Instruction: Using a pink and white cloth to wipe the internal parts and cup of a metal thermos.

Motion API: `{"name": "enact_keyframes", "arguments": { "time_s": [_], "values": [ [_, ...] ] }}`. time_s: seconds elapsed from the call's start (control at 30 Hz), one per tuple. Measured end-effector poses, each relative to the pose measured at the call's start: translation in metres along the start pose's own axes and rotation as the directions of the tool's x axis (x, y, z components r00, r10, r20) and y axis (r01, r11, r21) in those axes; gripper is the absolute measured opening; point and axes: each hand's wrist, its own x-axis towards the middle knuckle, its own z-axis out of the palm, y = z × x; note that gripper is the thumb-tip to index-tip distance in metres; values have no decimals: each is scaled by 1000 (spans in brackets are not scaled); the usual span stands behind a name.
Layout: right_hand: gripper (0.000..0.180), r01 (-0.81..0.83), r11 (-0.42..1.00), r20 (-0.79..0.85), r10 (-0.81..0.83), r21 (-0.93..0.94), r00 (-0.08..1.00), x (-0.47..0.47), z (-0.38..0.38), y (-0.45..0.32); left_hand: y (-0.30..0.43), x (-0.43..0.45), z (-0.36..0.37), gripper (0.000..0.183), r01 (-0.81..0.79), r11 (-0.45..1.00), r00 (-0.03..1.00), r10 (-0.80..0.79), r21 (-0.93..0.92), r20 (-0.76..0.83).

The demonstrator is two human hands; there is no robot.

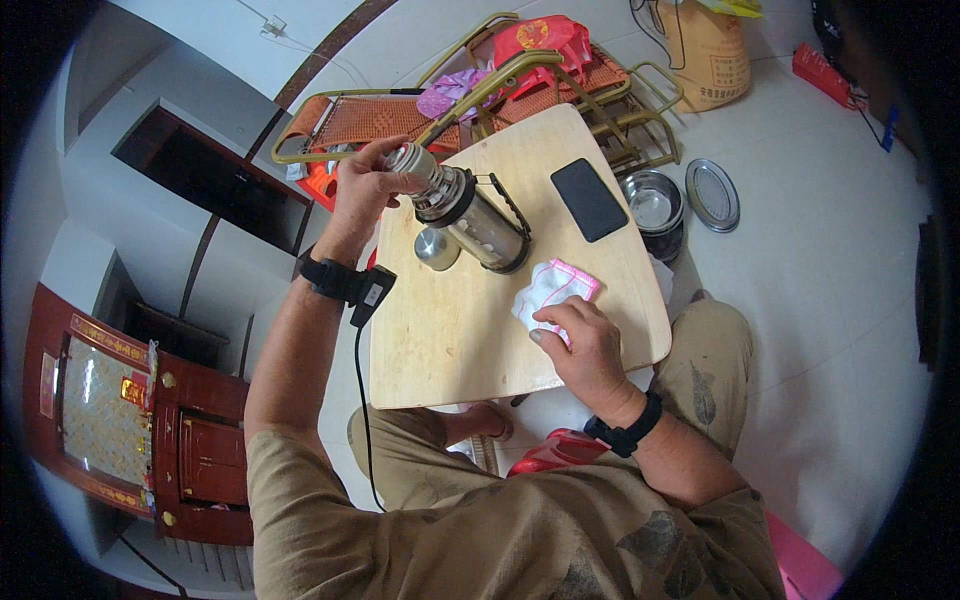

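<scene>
On a small wooden table point(420, 345) stands a steel vacuum flask point(484, 229) with a black folding handle. My left hand point(367, 180) has its fingers around the grey stopper point(412, 161) at the flask's top; whether the stopper is seated or loose I cannot tell. A small steel cup point(436, 249) is beside the flask. My right hand point(585, 337) is over a white cloth with pink edging point(551, 289), thumb and forefinger apart; whether its other fingers touch the cloth is unclear.
A black smartphone point(589, 199) lies on the table's right side. Beyond the table are folding chairs point(382, 120) holding a red bag point(540, 49). A steel pot point(654, 202) and a round metal lid point(712, 195) are at the right. A black cable point(361, 412) hangs from my left wrist.
</scene>
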Motion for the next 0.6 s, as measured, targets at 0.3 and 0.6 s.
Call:
{"name": "enact_keyframes", "arguments": {
  "time_s": [0.3, 0.6],
  "values": [
    [21, 105, 994, 37, -105, 13, 994, 3, -1, 0, 1, -7, 6, 61, 52, 999, 998, -51, -12, 32],
    [26, 167, 980, 155, -150, -107, 977, 4, 3, 6, -15, -13, 6, 70, 26, 999, 1000, -26, -26, 16]
  ]
}}
